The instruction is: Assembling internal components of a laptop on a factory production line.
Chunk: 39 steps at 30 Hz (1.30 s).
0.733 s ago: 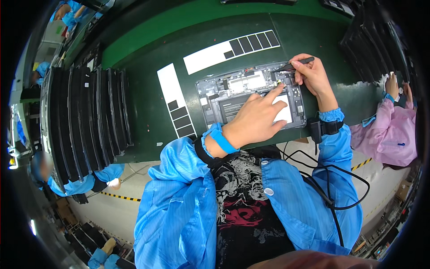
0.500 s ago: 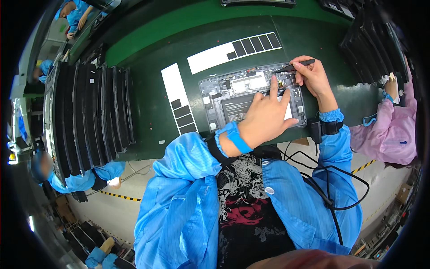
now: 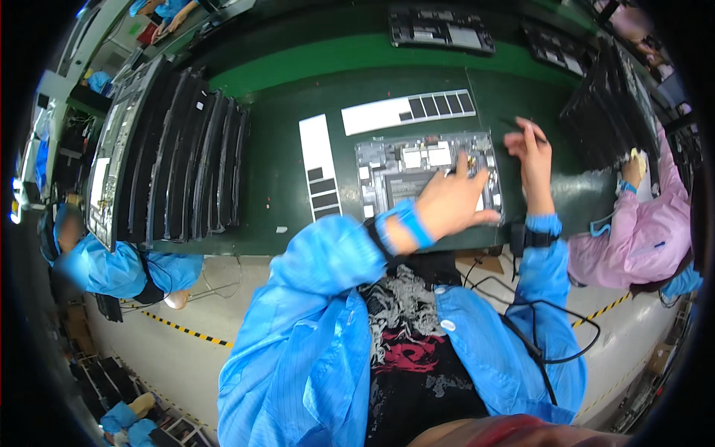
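An opened laptop base (image 3: 380, 149), its circuit board and black battery (image 3: 402, 186) exposed, lies on the green bench. Spread fingers of my left hand (image 3: 447, 203) reach over its right half, with fingertips at the board; slight blur hides whether they press on it. To the right of the laptop base, my right hand (image 3: 532, 160) is raised clear of it. Between its bent fingers are thin black tweezers (image 3: 541, 137), partly hidden and smeared by motion.
Two white sheets with black stickers (image 3: 406, 112) (image 3: 319, 164) lie beyond and left of the laptop. Stacked laptop parts (image 3: 179, 156) stand at left, more (image 3: 607, 112) at right. Another opened base (image 3: 441, 31) sits at the back. A co-worker in pink (image 3: 633, 223) works at right.
My right hand has pulled back from the board to the right with the tweezers. My left hand stays over the laptop base, fingers spread. The whole view has shifted, showing more of the far bench.
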### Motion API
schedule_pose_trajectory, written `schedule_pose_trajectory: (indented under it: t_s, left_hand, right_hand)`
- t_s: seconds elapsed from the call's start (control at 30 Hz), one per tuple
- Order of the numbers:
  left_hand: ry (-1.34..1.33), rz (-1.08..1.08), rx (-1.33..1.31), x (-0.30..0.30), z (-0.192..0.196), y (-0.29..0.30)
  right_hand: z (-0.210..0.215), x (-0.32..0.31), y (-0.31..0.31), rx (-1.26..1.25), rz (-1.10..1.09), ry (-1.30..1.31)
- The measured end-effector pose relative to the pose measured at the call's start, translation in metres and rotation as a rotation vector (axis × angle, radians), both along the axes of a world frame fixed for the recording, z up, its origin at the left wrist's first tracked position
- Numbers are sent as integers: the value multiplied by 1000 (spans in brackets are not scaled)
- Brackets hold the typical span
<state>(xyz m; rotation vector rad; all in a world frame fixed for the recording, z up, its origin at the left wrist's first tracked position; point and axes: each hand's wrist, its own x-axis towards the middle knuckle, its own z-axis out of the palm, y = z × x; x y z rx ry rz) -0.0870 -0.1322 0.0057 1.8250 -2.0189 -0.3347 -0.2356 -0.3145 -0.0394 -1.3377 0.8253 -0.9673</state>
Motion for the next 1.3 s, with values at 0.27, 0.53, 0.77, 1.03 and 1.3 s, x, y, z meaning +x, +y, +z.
schedule_pose_trajectory:
  t_s: [0.27,0.53,0.77,1.03,1.3]
  left_hand:
    - [839,492,292,77,-6,148]
    - [1358,143,-166,97,7,128]
    - [63,450,-78,131,-25,174]
    - [-32,386,15,133,-39,175]
    - [18,395,29,141,-36,176]
  right_hand:
    - [-3,-24,119,-420,-31,607]
    - [27,19,65,93,-223,-231]
    - [54,253,-23,-6,-144,-263]
    - [1,414,-53,17,301,292]
    - [36,254,-172,-627,-239,725]
